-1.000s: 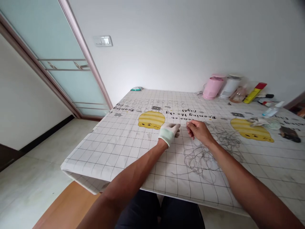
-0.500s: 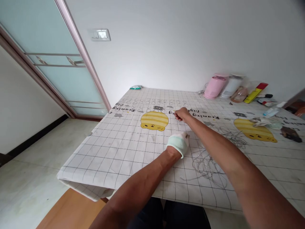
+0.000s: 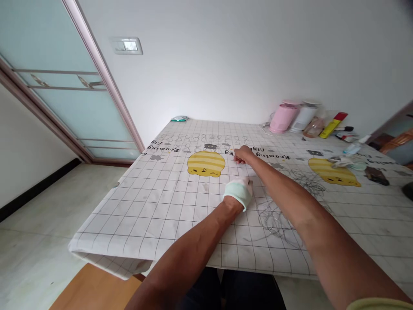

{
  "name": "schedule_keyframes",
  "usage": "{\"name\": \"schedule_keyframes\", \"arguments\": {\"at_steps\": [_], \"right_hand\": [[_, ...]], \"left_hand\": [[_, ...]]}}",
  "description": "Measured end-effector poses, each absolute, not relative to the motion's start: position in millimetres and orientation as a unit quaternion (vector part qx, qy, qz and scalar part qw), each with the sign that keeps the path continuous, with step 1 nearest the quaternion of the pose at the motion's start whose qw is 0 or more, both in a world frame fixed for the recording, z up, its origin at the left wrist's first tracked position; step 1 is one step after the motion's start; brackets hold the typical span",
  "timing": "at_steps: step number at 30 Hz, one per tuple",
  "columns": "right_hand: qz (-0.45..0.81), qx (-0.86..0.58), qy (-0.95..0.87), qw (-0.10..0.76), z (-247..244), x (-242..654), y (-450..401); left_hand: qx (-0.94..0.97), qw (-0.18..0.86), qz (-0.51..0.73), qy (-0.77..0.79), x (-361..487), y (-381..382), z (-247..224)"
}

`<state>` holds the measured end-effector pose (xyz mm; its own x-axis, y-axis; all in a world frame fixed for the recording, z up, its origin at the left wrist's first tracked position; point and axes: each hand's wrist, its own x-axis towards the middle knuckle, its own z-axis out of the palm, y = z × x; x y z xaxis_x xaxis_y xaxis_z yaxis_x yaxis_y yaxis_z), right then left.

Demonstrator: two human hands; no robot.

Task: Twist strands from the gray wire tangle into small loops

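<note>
My left hand (image 3: 239,191), in a white glove with a pale green cuff, rests on the checked tablecloth (image 3: 138,211) with its fingers curled; what it may hold is hidden. Farther forward, my bare right hand (image 3: 243,154) is closed in a pinch just above the cloth, and the thing between its fingers is too small to make out. A loose tangle of thin grey wire (image 3: 277,221) lies right of my left hand, partly behind my right forearm. More wire (image 3: 308,183) lies beyond that forearm. Bent wire shapes (image 3: 193,137) form a row at the far side.
Along the wall stand a pink cylinder (image 3: 284,117), a white cylinder (image 3: 304,117), a bottle (image 3: 313,128) and a yellow-red box (image 3: 334,125). A glove (image 3: 346,162) and a dark object (image 3: 377,175) lie at right. A green-white packet (image 3: 179,118) sits at the far left corner.
The view has shifted slightly to the right, so the table things appear farther left. Both hands keep nearly the same places on the cloth, still closed.
</note>
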<state>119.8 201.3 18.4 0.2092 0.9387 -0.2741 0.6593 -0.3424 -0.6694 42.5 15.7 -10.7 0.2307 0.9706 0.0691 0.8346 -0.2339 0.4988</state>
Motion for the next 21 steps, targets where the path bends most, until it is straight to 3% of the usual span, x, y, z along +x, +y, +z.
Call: {"name": "schedule_keyframes", "arguments": {"at_steps": [12, 18, 21], "right_hand": [[0.185, -0.654, -0.689, 0.251, 58.6, 288.5, 109.7], [0.085, -0.690, -0.708, 0.124, 59.6, 348.6, 93.6], [0.050, -0.690, -0.714, 0.103, 53.7, 357.3, 95.1]], "left_hand": [[0.729, 0.171, 0.212, 0.628, 29.7, 27.2, -4.5], [0.707, 0.178, 0.244, 0.640, 23.8, 33.6, -4.2], [0.703, 0.175, 0.248, 0.643, 21.8, 34.5, -4.6]]}}
